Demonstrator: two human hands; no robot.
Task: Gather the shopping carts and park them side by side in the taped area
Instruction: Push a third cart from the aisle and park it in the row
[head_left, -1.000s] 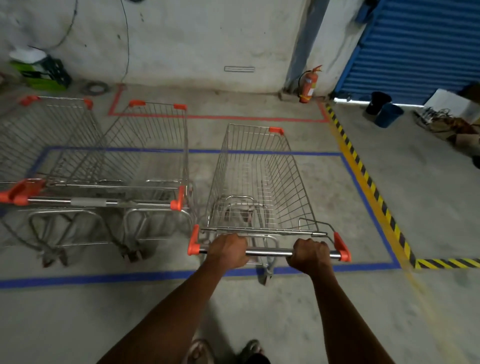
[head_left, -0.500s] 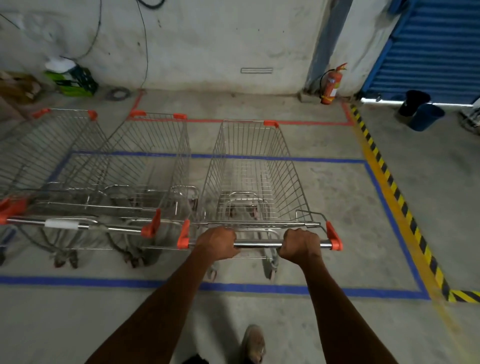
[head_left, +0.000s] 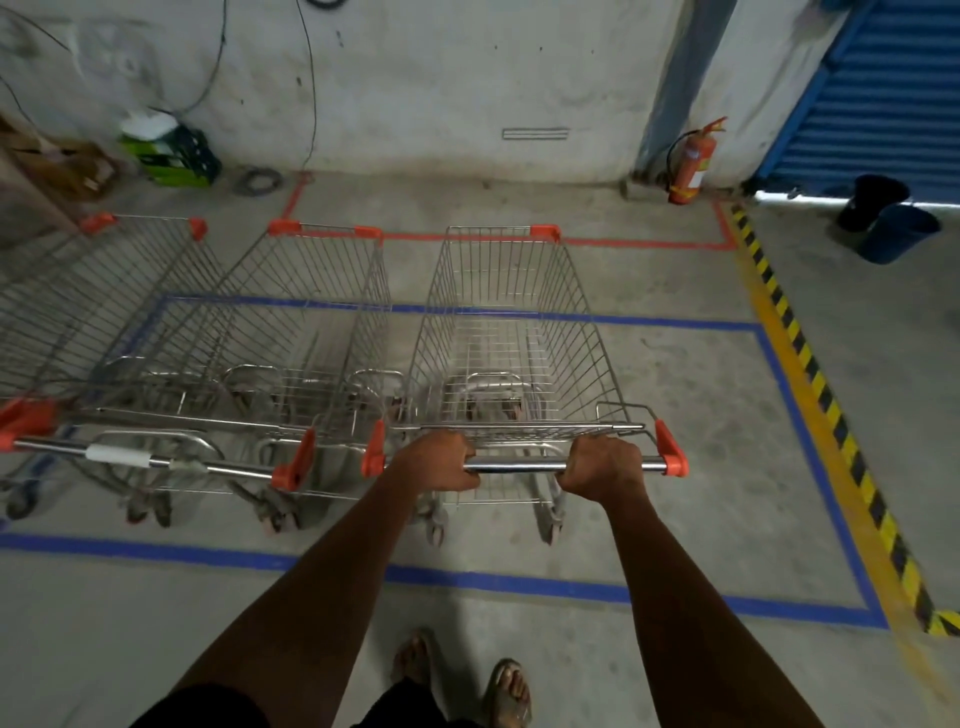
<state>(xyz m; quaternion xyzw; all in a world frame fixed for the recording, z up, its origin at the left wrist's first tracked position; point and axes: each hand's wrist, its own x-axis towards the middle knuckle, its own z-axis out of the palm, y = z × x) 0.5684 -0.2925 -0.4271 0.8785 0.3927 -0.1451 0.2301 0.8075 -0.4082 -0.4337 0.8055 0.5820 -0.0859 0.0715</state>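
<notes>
Three wire shopping carts with orange corner caps stand side by side inside a rectangle of blue floor tape (head_left: 519, 582). The right cart (head_left: 511, 332) is directly ahead, its wheels inside the near tape line. My left hand (head_left: 436, 462) and my right hand (head_left: 597, 465) both grip its steel handle bar (head_left: 519, 464). The middle cart (head_left: 311, 322) sits close to its left, their orange handle ends nearly touching. The left cart (head_left: 83, 291) is partly cut off by the frame edge.
A concrete wall runs across the back, with a red fire extinguisher (head_left: 691, 161) by a pillar. Red tape (head_left: 623, 241) marks the floor beyond the carts. A yellow-black hazard stripe (head_left: 810, 364) runs along the right. Two dark buckets (head_left: 888, 218) stand near a blue shutter (head_left: 883, 93). A green crate (head_left: 166, 150) sits back left.
The right cart rolled forward and left into the blue rectangle, its handle now level with the other carts' handles. My hands stayed on the bar and I stepped up behind it.
</notes>
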